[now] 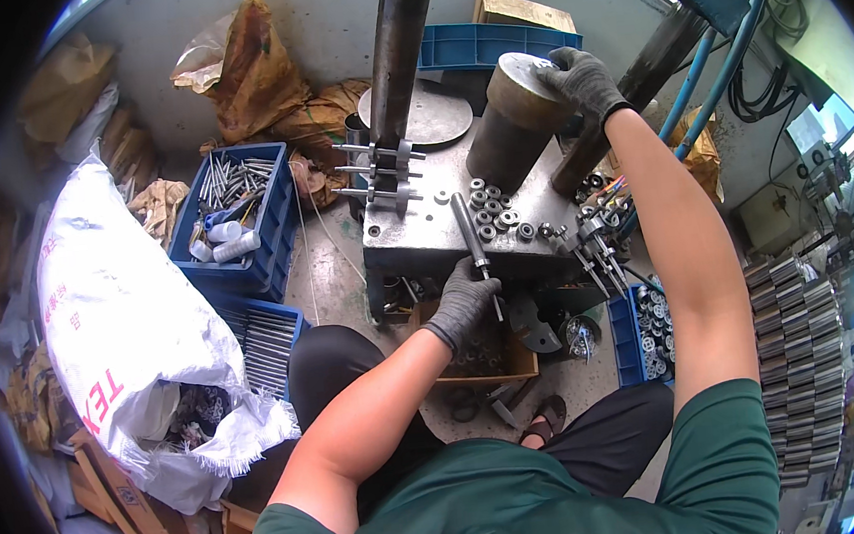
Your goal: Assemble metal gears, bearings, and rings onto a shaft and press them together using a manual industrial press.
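Observation:
My gloved left hand (465,299) is closed around the lower end of a metal shaft (468,226). The shaft's thick part points up and away over the front of a steel table (402,231), and its thin end sticks out below my fingers. My gloved right hand (585,84) is at the top edge of an upright steel cylinder (516,124). Its fingers are bent together over the cylinder's top; whatever they hold is hidden. Between the shaft and the cylinder lie several small metal rings (492,204). Rod-and-plate fixtures stand at the table's left (385,175) and right (595,239) edges.
Steel columns (403,58) rise beside the table. At left are a blue bin (276,194) of metal rods and a white woven sack (139,300). A blue crate (625,337) of round parts sits at right, near stacked metal bars (801,368). A cardboard box (520,360) lies underneath.

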### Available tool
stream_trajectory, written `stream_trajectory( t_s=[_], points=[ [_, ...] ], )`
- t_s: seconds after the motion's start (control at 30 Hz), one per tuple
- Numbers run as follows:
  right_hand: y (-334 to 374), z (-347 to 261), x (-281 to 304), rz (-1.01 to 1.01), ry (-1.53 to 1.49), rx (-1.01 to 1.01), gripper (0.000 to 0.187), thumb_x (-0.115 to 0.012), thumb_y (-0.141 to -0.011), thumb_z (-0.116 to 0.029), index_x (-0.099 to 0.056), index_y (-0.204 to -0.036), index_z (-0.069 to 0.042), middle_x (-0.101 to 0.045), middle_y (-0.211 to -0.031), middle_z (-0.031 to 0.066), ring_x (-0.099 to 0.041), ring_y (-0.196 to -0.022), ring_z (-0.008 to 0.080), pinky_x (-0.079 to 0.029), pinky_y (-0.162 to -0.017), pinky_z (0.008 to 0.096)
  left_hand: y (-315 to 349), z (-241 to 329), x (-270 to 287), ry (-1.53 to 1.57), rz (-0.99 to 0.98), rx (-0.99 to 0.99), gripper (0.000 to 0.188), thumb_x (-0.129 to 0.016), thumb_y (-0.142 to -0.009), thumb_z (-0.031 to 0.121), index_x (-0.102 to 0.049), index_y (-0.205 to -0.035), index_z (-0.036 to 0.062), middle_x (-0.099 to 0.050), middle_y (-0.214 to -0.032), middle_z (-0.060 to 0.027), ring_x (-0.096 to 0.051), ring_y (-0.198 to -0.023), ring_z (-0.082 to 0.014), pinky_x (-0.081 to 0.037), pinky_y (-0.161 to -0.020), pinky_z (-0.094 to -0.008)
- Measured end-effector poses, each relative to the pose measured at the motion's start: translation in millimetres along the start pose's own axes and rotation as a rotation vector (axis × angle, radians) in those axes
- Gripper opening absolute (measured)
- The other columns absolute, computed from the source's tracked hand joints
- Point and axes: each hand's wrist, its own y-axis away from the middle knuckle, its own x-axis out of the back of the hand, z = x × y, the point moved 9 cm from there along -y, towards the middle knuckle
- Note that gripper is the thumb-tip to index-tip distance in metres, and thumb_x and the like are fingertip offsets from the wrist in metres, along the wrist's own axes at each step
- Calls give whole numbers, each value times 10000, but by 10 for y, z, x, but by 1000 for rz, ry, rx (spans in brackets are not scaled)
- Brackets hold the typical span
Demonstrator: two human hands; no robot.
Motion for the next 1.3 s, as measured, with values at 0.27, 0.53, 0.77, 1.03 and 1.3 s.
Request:
stream_trajectory(
  t_s=[0.27,0.53,0.77,1.03,1.3],
  points=[
    [525,-140,344,20,-28,146,569,-722,-891,-445,-653,-1267,-24,-696,-1202,208,-666,-1131,355,-516,-1005,420,66,109,13,78,-70,54,551,-700,-844,-17,-475,-1345,29,-627,-950,-110,-699,-733,-230,-616,-603,-381],
    [2797,-40,1089,-320,425,385,307,-692,-847,-272,-698,-1089,-83,-680,-995,112,-653,-1044,280,-321,-1132,494,198,191,-74,-108,-126,-111,525,-683,-885,-42,-470,-1362,9,-643,-949,-89,-707,-812,-220,-628,-718,-356],
    [4100,725,1544,-399,416,80,231,-705,-795,-209,-718,-1000,-103,-685,-903,106,-654,-959,309,-331,-1110,503,566,747,-301,-126,-200,-426,574,-598,-899,-106,-446,-1432,47,-619,-1023,-56,-633,-949,-145,-562,-852,-300],
    [3771,836,2054,322,131,107,270,-644,-870,17,-650,-1132,-46,-674,-1057,195,-694,-901,364,-570,-779,420,282,2417,-1064,-88,-330,-859,557,-547,-942,-99,-359,-1432,86,-542,-1016,-47,-644,-950,-188,-593,-840,-336],
    [2819,1480,2181,438,132,-193,510,-681,-939,-367,-616,-1311,-24,-686,-1154,225,-710,-967,358,-561,-880,418,-761,3769,-1250,-178,40,-1085,376,-536,-912,-146,-395,-1197,55,-535,-972,-78,-680,-820,-214,-624,-702,-341]
  ],
)
